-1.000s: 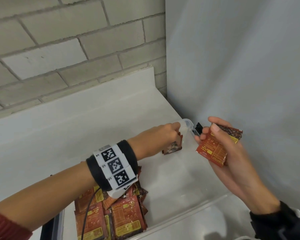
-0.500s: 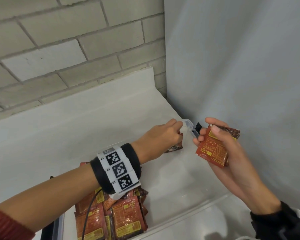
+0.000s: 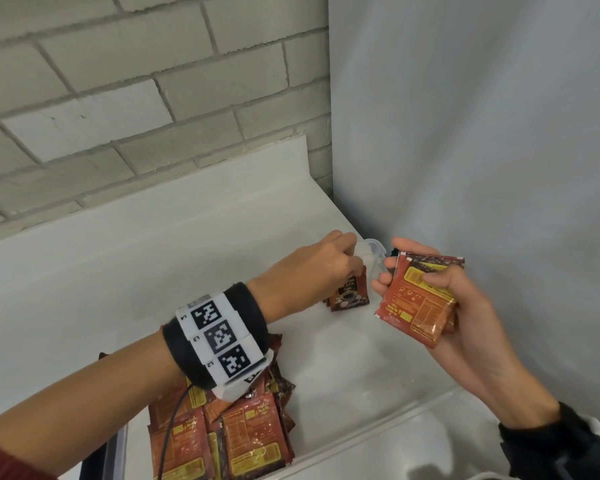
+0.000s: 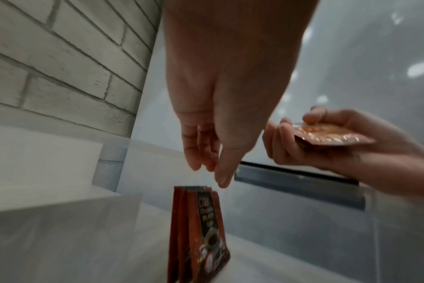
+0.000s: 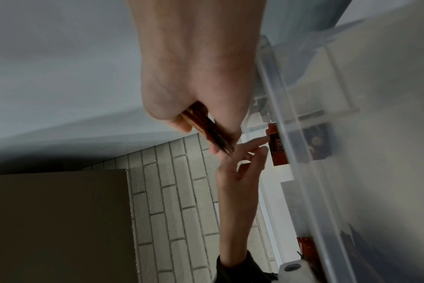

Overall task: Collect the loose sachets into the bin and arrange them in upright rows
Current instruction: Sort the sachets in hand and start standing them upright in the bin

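A clear plastic bin [image 3: 371, 433] sits on a white surface. In its far right corner a few red coffee sachets [image 3: 349, 296] [image 4: 201, 229] [image 5: 276, 147] stand upright. My left hand [image 3: 350, 261] [image 4: 211, 172] hovers just over their top edge with straight, relaxed fingers and grips nothing. To the right, above the bin's far corner, my right hand [image 3: 407, 277] [image 5: 206, 134] holds a small stack of red sachets [image 3: 416, 306] [image 4: 332, 137] between thumb and fingers. Several loose sachets [image 3: 222, 434] lie piled at the bin's near left, partly under my left forearm.
A pale brick wall [image 3: 118, 98] rises behind the white surface [image 3: 84, 271]. A grey panel [image 3: 482, 133] closes the right side right next to the bin. Bare bin floor [image 3: 343, 358] lies between the pile and the standing sachets.
The sachet my left hand held tilted now stands upright in the corner, and the fingers have opened above it. My right hand has turned its stack slightly and stayed in place.
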Motion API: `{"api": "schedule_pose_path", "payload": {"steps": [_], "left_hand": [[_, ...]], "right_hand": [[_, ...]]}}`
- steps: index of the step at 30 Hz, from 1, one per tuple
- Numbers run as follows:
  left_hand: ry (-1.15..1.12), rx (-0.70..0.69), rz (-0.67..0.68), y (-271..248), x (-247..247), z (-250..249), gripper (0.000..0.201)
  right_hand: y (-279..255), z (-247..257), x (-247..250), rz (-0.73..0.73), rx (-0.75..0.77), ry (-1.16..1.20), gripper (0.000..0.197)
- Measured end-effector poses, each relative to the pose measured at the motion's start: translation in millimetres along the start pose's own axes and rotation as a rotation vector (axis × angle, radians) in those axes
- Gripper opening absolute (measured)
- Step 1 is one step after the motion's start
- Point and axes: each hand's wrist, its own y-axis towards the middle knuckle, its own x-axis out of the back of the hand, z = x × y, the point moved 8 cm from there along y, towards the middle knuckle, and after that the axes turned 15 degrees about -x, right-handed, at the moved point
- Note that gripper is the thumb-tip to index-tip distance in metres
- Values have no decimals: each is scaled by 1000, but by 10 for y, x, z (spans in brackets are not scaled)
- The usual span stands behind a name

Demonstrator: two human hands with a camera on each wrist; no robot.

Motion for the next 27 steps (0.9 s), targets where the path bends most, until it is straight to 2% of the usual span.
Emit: {"api": "schedule_pose_path", "payload": {"steps": [7, 10, 13, 16, 21, 23, 26, 27], "left_hand": [[-548, 233, -103, -30, 291, 23, 33], [-850, 378, -130, -109, 268, -46, 35], [-1037, 438, -129, -175, 192, -124, 31], [-1084, 449, -150, -204, 167, -146, 36], [-1128, 485, -249, -233, 188, -95, 20], [-1116, 483, -293, -242, 248, -70, 14], [-1025, 498, -394, -291, 391, -7, 11], [-967, 497, -443, -313, 461, 9, 12]], "right_hand": [[16, 18, 27, -80, 43, -114, 36], [13, 37, 36, -101, 67, -145, 33], [11, 39, 26, -89, 76, -161, 32], [13, 23, 30, -95, 70, -169, 30], [3, 16, -19, -71, 70, -172, 28], [-13, 31, -39, -64, 85, -185, 41], [-10, 27, -65, -63, 105, -237, 78], [1, 18, -68, -62, 107, -237, 84]]}}
